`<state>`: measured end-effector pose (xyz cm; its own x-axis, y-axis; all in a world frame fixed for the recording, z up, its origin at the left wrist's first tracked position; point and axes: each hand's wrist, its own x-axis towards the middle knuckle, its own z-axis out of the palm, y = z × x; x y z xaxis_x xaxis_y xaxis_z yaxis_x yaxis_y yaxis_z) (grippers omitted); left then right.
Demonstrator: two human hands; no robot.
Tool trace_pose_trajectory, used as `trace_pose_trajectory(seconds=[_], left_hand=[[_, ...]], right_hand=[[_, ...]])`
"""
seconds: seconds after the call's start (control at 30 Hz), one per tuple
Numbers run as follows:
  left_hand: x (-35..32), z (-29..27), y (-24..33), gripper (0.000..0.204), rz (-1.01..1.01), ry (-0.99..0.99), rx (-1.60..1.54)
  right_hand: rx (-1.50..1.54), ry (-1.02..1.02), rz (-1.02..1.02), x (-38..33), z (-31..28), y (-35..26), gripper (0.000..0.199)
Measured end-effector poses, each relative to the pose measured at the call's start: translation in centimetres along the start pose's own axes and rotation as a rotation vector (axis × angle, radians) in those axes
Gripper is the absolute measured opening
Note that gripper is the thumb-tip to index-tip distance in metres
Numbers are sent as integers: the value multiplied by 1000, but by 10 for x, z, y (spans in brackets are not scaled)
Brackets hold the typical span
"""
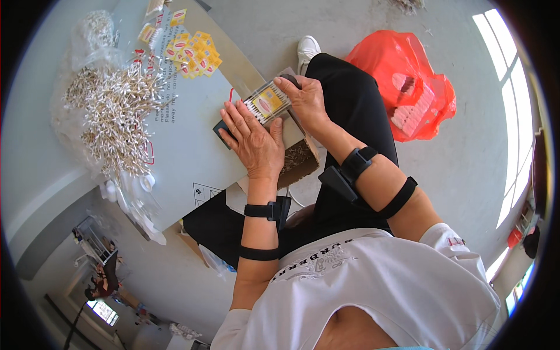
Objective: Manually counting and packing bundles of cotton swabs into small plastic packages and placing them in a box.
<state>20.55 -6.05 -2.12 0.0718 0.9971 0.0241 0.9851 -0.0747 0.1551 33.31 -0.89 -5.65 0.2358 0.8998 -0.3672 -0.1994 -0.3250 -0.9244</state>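
Observation:
A clear pack of cotton swabs [267,102] with a yellow label card inside lies at the near corner of the table. My left hand [255,140] rests on its left side, fingers stretched out, with a dark flat block [223,133] partly hidden beneath them. At the pack's right end, my right hand [307,105] is closed around a small black rounded object [291,80]; its kind is mostly hidden by the fingers. An open cardboard box [303,164] holding swabs sits just below the hands.
Loose cotton swabs [116,111] are heaped on plastic film at the table's left. Yellow label cards [195,55] lie near the far edge, beside another swab pack [150,35]. On the floor at right, a red plastic bag [385,58] holds pink-looking packs [413,114].

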Motion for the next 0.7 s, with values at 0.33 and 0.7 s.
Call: trace_pose_trajectory(seconds=[0.33, 0.7], left_hand=[[0, -1, 2, 83, -23, 1, -29], [1, -1, -1, 85, -21, 7, -30]], right_hand=[[210, 18, 314, 6, -2, 4, 34], [-335, 173, -169, -6, 8, -11, 33]])
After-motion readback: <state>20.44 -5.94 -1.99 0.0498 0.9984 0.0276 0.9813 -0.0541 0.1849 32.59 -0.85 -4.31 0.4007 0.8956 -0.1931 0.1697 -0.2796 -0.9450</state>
